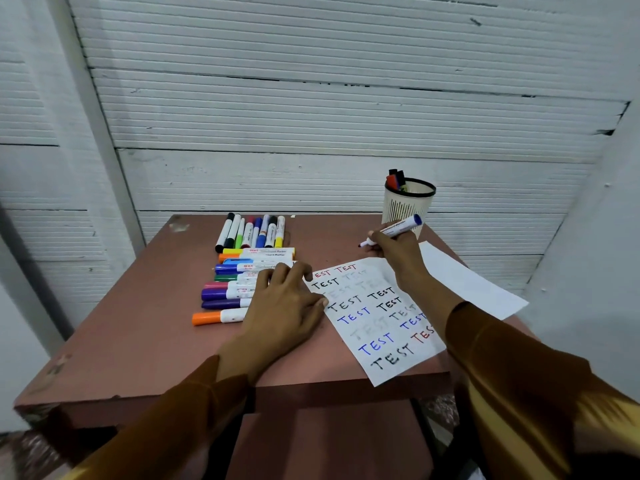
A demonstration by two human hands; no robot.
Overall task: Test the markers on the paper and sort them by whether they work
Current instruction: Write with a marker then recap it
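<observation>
Your left hand [285, 303] lies flat, fingers spread, pressing left edge of test paper [375, 320] on table [138, 341]. At 9 o'clock of that hand: capped markers [239, 278] in rows. Your right hand [394, 251], at 1 o'clock from paper, grips uncapped purple marker [393, 232], tip raised off sheet. Beyond, at 12 o'clock: pen cup [408, 206] holding markers.

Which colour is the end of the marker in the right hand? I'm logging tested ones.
Blue end on the marker, seen in the head view.

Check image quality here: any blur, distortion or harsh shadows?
Head view: wide-angle bending curves the grey ribbed wall and reddish-brown table; the brown sleeve smears near the corner; the white "TEST" paper is sharp; light is even, shadows soft.
</observation>
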